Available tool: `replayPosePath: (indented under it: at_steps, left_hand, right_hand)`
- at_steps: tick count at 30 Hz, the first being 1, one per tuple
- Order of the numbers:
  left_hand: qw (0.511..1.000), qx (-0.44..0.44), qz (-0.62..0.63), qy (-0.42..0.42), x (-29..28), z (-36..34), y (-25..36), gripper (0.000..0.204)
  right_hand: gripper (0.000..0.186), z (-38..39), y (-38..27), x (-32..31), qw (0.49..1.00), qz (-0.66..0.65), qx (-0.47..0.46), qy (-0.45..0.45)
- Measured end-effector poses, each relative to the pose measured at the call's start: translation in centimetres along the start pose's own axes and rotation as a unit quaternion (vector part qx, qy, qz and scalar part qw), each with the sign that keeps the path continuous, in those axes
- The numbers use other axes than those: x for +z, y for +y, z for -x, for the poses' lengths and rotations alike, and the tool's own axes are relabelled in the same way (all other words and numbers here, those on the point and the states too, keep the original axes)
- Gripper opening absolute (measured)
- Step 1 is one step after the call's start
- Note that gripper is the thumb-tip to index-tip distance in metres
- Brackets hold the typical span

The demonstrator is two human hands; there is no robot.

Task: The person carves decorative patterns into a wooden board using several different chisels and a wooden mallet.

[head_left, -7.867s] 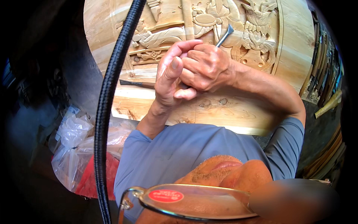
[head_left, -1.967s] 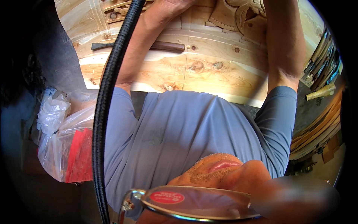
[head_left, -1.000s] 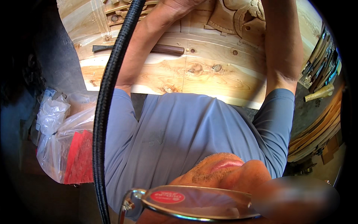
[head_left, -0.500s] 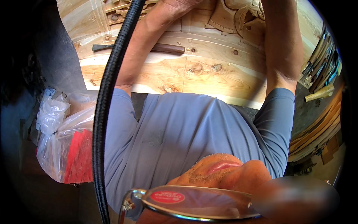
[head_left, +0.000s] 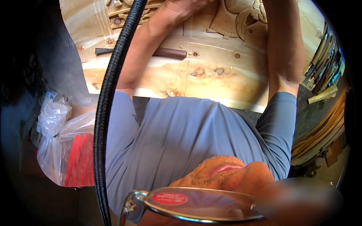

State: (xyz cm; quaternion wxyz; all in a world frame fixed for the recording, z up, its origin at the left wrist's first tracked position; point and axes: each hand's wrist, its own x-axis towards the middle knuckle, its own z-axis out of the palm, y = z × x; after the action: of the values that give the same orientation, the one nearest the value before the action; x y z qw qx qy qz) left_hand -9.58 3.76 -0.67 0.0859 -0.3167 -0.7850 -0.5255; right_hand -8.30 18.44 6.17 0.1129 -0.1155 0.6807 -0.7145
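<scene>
Both of my arms reach over a large pale wood panel (head_left: 226, 88) with carved relief. My left hand (head_left: 190, 4) shows only at the top edge, as wrist and back of hand; its fingers are cut off, so what it holds is hidden. My right forearm (head_left: 284, 45) runs up past the top edge, and the hand there is out of view. Between the arms is a raised carving (head_left: 230, 22) with curved, scalloped edges. A chisel (head_left: 171, 53) with a brown wooden handle lies on the panel, partly covered by my left forearm; its dark blade points left.
A black braided cable (head_left: 113, 75) crosses the view at left. A clear plastic bag (head_left: 56, 124) with something red stands beside me at left. At right are a bundle of carving tools (head_left: 322, 64), a yellowish mallet-like piece (head_left: 322, 94) and stacked curved boards (head_left: 320, 135).
The panel, its carving and the chisel sit slightly lower in the picture. My forearms have shifted only slightly. The chisel lies in the same spot on the wood.
</scene>
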Motion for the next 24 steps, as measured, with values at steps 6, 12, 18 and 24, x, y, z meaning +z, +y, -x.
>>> replayPosePath:
  at_steps: [6,12,18,24]
  left_hand:
    - [0.994,-0.02,0.105,0.036,0.75,-0.15,0.05,0.014]
    - [0.992,-0.025,0.114,0.045,0.96,-0.03,-0.3,0.015]
    - [0.992,-0.027,0.109,0.049,0.77,-0.03,-0.29,0.016]
    - [0.994,-0.017,0.089,0.058,0.84,0.0,-0.23,0.015]
  right_hand:
    - [0.053,0.19,0.02,-0.1,1.0,0.013,0.002,0.005]
    - [0.053,0.16,-0.11,-0.13,1.0,0.019,0.002,0.01]
    - [0.053,-0.12,-0.12,-0.1,1.0,0.021,-0.004,0.007]
    - [0.053,-0.04,-0.31,0.1,0.999,0.033,-0.013,0.013]
